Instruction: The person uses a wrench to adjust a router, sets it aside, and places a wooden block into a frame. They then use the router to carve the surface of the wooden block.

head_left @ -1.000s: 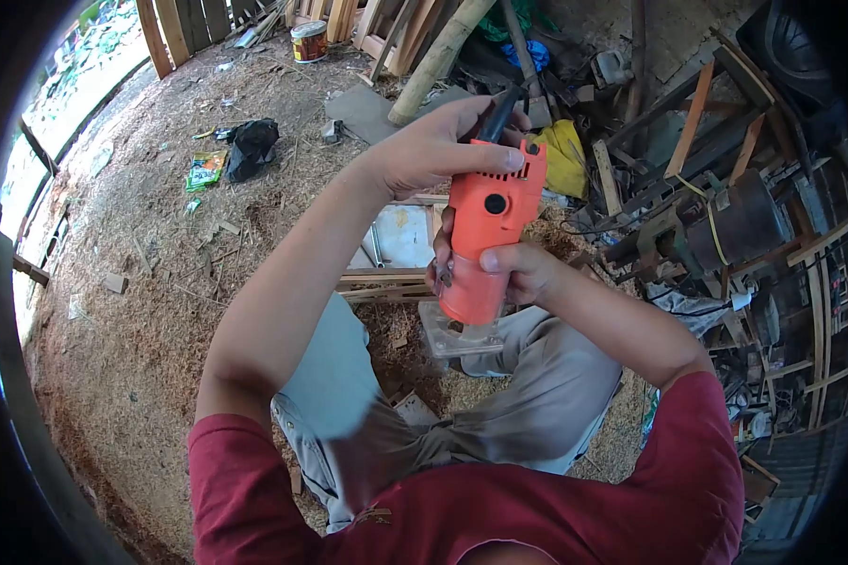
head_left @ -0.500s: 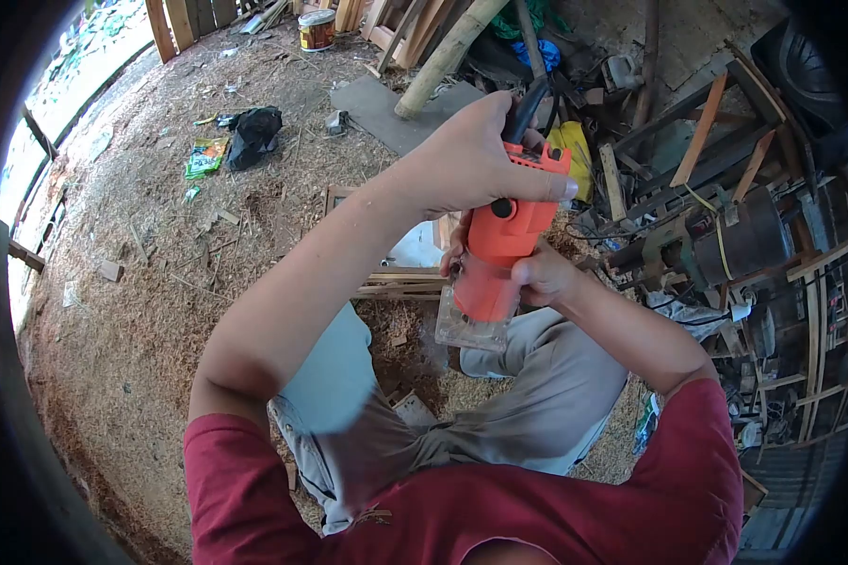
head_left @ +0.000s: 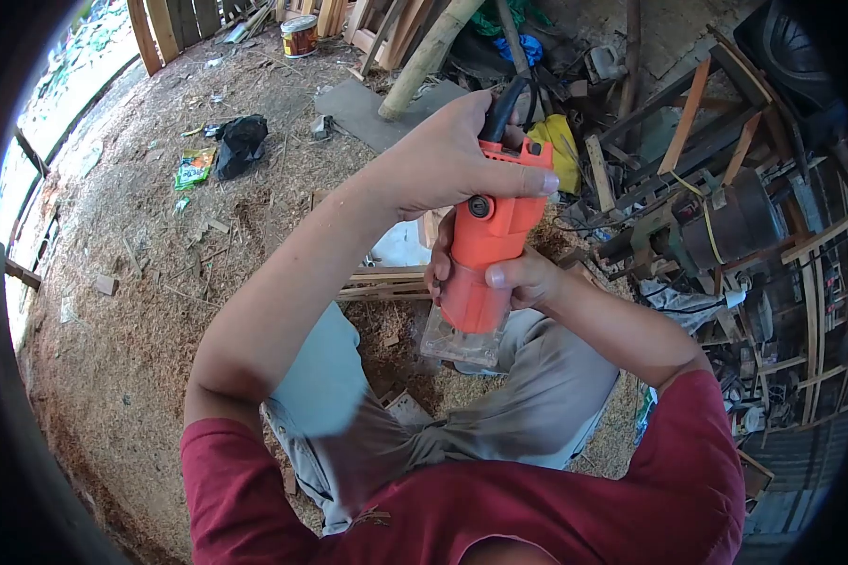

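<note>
An orange trim router [head_left: 492, 234] with a clear base plate [head_left: 457, 348] is held up in front of my lap, its base pointing down. My left hand [head_left: 457, 169] is closed around the upper end, the thumb stretched across the orange housing. The black cord sleeve [head_left: 507, 104] rises from the top behind that hand. Lower down, my right hand [head_left: 528, 279] is wrapped around the body just above the base, with its thumb on the near side and fingertips showing on the far side. Whether a bit is fitted cannot be made out.
Wood strips [head_left: 382, 281] and a white sheet [head_left: 401, 243] lie beyond my knees. A motor-like machine [head_left: 730, 226] stands at right among scrap timber. A bamboo pole [head_left: 432, 58] leans ahead. A black plastic bag [head_left: 241, 146] and a tin can [head_left: 299, 36] are on the shavings-covered ground.
The view has turned slightly, so the surroundings sit a little further left. The router appears slightly lower and further left. Both hands keep their hold.
</note>
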`<state>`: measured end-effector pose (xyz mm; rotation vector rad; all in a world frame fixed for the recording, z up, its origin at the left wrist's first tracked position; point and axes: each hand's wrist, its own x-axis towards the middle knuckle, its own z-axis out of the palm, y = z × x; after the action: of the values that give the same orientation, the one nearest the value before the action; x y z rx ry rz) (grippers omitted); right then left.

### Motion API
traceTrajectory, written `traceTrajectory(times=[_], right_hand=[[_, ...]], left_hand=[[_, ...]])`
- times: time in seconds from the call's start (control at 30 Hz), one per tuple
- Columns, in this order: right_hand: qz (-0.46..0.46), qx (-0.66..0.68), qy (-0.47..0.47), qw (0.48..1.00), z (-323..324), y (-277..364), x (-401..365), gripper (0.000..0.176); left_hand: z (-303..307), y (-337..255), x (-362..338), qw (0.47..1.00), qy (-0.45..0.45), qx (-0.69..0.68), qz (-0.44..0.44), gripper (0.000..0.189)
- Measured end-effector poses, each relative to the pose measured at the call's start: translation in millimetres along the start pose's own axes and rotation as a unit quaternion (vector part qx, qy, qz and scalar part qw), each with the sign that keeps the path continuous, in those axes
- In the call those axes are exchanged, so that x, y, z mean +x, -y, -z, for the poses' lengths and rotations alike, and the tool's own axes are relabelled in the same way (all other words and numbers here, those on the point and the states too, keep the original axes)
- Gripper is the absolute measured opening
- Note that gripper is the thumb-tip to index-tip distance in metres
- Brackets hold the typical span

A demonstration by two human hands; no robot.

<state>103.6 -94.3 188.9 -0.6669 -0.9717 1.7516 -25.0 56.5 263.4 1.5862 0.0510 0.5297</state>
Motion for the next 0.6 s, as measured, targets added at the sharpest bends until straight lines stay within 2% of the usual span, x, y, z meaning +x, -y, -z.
traceTrajectory(times=[0.13,0.23,0.33,0.53,0.6], right_hand=[[0.035,-0.004,-0.026,0.999,-8,-4,-1,0.062],[0.029,0.045,-0.009,0.999,-10,-5,-2,0.061],[0.018,0.000,-0.039,0.999,-12,-3,-1,0.064],[0.020,-0.017,-0.021,0.999,-10,-1,1,0.067],[0.007,-0.078,-0.073,0.994,-15,5,-2,0.069]], left_hand=[[-5,-6,-2,0.999,0.001,0.039,-0.017,0.074],[-5,-1,-1,1.000,0.003,0.025,-0.015,0.075],[-3,-4,-2,0.999,0.017,0.027,-0.017,0.073],[1,0,-2,0.999,0.022,0.038,-0.003,0.070],[2,8,2,0.999,0.031,0.019,-0.031,0.072]])
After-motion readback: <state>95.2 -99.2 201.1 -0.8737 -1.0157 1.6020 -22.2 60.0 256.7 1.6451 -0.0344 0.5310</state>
